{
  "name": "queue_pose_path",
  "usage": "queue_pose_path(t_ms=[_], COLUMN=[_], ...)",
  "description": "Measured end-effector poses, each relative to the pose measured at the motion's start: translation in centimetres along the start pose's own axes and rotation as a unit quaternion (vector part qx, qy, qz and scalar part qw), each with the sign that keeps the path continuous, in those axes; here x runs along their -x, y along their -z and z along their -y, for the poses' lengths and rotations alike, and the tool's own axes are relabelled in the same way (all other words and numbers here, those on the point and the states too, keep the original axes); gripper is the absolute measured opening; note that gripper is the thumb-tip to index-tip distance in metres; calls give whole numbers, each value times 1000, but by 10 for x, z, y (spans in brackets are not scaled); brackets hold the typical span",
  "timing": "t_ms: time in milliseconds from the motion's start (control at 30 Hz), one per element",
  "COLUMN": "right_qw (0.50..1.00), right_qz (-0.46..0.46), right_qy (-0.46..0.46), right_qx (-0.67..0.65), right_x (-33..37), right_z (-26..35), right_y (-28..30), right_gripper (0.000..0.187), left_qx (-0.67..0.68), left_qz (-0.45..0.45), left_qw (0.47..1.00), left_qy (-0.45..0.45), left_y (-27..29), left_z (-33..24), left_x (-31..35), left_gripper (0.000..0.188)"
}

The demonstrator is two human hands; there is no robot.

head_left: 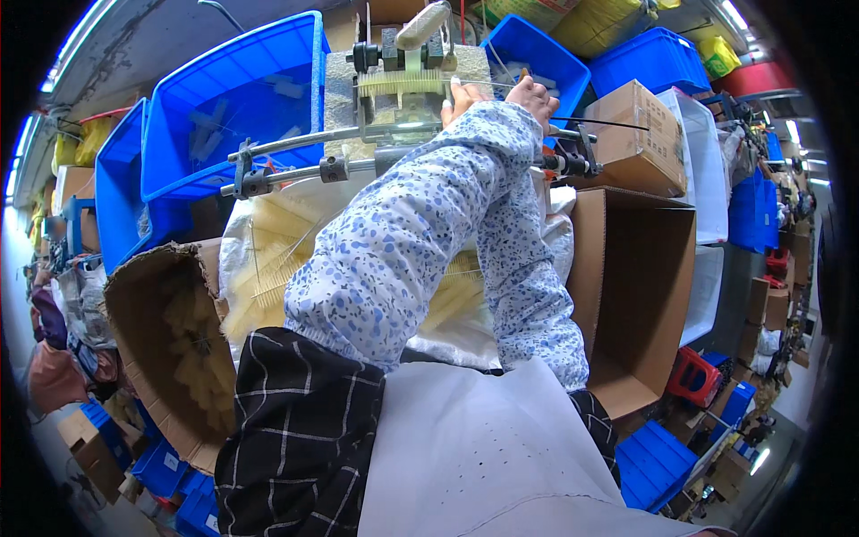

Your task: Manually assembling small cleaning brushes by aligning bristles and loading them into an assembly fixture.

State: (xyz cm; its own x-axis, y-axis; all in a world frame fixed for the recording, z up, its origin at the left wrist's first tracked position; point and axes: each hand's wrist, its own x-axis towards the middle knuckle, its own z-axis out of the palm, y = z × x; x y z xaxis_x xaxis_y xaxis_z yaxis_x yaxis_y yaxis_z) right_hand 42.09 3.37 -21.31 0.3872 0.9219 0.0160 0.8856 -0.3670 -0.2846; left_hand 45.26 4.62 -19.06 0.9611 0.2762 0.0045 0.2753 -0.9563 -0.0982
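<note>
My forearms cross in blue-spotted white sleeves, the left lying over the right. My left hand (534, 97) is on the right side, its fingers closed around the end of a thin wire. That wire runs left to a pale yellow bristle brush (398, 83), lying across a bench-mounted machine (408, 55). Beside the brush's right end, my right hand (462, 97) shows a few fingers spread apart just below the wire; the left sleeve covers its rest. Two metal rods (349, 167) cross in front of the machine. Pale yellow brushes (273, 259) lie on white sheeting below my arms.
At the left stands a blue bin (309, 98) with clear pieces inside; another blue bin (537, 45) is behind my hands. An open carton (125, 309) at lower left holds yellow brushes. To the right are an open carton (586, 286) and a closed carton (626, 134).
</note>
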Motion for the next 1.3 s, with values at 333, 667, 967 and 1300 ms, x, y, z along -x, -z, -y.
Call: queue_pose_path(t_ms=[333,667,967,1300], right_qw=[999,1000,1000,1000], right_qz=[-41,10,-4,-2], right_qy=[15,-6,2,-10], right_qx=[12,-17,-8,-13], right_x=[8,9,3,6], right_z=[29,35,18,17], right_y=[7,16,2,7], right_gripper=[47,47,45,45], left_qx=[-3,32,23,30], left_qz=[13,32,32,16], left_qw=[1000,999,999,999], left_qy=[8,13,-1,4], left_y=[4,8,8,6], left_z=[11,13,9,6], left_x=[13,16,12,6], left_gripper=[40,42,40,40])
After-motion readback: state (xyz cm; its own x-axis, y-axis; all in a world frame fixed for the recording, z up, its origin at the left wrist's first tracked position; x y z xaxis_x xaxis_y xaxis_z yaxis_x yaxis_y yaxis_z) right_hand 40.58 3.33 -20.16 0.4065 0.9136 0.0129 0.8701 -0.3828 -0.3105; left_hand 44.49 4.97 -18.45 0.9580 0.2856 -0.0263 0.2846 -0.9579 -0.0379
